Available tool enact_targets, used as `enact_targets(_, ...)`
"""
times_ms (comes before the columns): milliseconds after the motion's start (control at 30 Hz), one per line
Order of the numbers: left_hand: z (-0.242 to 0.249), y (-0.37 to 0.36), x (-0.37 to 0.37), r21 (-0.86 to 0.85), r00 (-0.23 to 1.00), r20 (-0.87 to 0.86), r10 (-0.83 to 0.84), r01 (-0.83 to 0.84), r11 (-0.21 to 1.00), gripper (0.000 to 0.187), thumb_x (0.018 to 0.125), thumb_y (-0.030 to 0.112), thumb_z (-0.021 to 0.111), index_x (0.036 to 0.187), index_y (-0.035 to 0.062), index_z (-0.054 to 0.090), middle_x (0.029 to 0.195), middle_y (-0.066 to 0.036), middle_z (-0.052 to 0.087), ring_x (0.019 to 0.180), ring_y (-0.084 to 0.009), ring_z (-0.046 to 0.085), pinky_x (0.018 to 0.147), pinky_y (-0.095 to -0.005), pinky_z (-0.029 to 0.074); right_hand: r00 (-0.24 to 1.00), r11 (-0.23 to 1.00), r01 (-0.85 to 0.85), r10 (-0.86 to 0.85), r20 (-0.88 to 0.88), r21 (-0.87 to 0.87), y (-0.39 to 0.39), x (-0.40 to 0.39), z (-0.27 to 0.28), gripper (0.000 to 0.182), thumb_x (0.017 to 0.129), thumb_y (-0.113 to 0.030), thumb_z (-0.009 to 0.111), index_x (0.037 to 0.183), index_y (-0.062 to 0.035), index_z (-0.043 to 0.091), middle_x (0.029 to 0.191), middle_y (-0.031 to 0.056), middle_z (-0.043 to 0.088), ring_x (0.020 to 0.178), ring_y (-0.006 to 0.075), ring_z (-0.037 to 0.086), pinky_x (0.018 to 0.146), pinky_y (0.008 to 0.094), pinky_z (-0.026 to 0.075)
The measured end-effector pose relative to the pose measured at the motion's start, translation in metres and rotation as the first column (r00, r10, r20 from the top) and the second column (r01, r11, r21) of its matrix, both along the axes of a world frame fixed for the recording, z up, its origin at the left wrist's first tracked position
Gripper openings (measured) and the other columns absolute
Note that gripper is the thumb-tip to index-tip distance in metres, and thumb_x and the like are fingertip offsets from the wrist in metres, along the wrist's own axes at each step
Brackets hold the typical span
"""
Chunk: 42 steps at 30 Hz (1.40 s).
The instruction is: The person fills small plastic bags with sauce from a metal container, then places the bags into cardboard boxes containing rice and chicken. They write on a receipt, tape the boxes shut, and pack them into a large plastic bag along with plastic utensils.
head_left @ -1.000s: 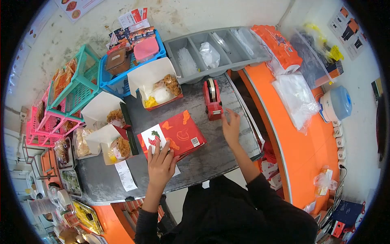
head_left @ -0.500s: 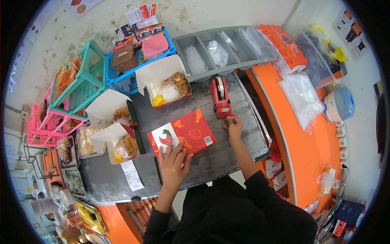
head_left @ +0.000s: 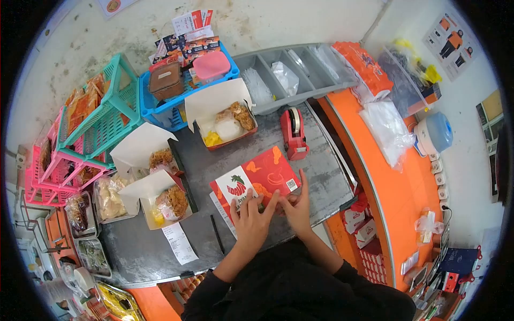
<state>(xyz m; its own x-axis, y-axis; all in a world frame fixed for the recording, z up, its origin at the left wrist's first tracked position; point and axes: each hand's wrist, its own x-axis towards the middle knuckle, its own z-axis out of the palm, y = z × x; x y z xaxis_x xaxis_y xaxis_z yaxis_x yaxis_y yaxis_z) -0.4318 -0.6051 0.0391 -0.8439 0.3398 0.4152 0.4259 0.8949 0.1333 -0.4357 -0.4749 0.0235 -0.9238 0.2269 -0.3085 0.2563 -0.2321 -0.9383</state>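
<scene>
A closed red-and-white cardboard food box [head_left: 262, 170] lies on the dark counter. My left hand [head_left: 250, 222] grips its front left part, fingers over the lid and thumb towards the front edge. Beside it, my right hand [head_left: 296, 214] is at the front right edge, index finger stretched along the box's side. Its thumb and other fingers are pinched together near my left thumb; anything small between them is hidden. Just behind the box stands a red tape dispenser [head_left: 294, 136], touched by neither hand. A paper slip [head_left: 223, 213] sticks out from under the box's left side.
Open boxes with fried chicken and rice stand behind [head_left: 225, 128] and left [head_left: 168, 206]. A receipt [head_left: 179, 243] and black pen [head_left: 217, 234] lie in front. Baskets [head_left: 99, 128], a grey divided tray [head_left: 294, 75] and plastic bags [head_left: 388, 128] line the back and right.
My right hand has left the tape dispenser and come to the box's front edge. My left hand has shifted right along the box, close to it. The pen and slip now show.
</scene>
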Motion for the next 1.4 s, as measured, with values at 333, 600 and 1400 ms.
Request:
enact_targets(333,0.033,-0.057,-0.055,0.719,0.878,0.472,-0.084,-0.328,0.614,0.039,0.085,0.027,0.049,0.118,0.0067,0.051,0.104,-0.011,0.053,0.096,-0.0259,0.052,0.087,-0.0365,0.037,0.878,0.721,-0.219,0.44,-0.189,0.657,0.1,-0.098,0.036,0.041,0.078,-0.003,0.053,0.119,-0.0014,0.048,0.084,0.0077,0.06,0.079,0.0145,0.059,0.062,0.0253,0.047)
enact_targets(600,-0.085,-0.092,-0.216,0.404,0.531,0.844,0.076,-0.722,0.561,0.036,0.089,0.024,0.045,0.1,-0.0092,0.051,0.096,-0.029,0.056,0.088,-0.037,0.058,0.075,-0.0405,0.046,0.752,0.497,-0.658,0.473,0.459,0.565,0.017,-0.263,-0.077,0.042,0.089,-0.029,0.04,0.08,0.0083,0.057,0.073,0.0204,0.061,0.069,0.0304,0.063,0.065,0.0395,0.05)
enact_targets(1400,0.075,-0.049,0.009,0.657,0.866,0.41,0.287,-0.499,0.565,0.023,0.085,0.013,0.049,0.093,-0.0083,0.052,0.068,-0.019,0.056,0.068,-0.0276,0.057,0.064,-0.0366,0.042,0.718,0.452,-0.557,0.683,0.13,0.697,0.086,-0.062,0.12,0.041,0.089,-0.032,0.047,0.093,0.0071,0.056,0.079,0.0135,0.059,0.073,0.0191,0.059,0.063,0.0274,0.048)
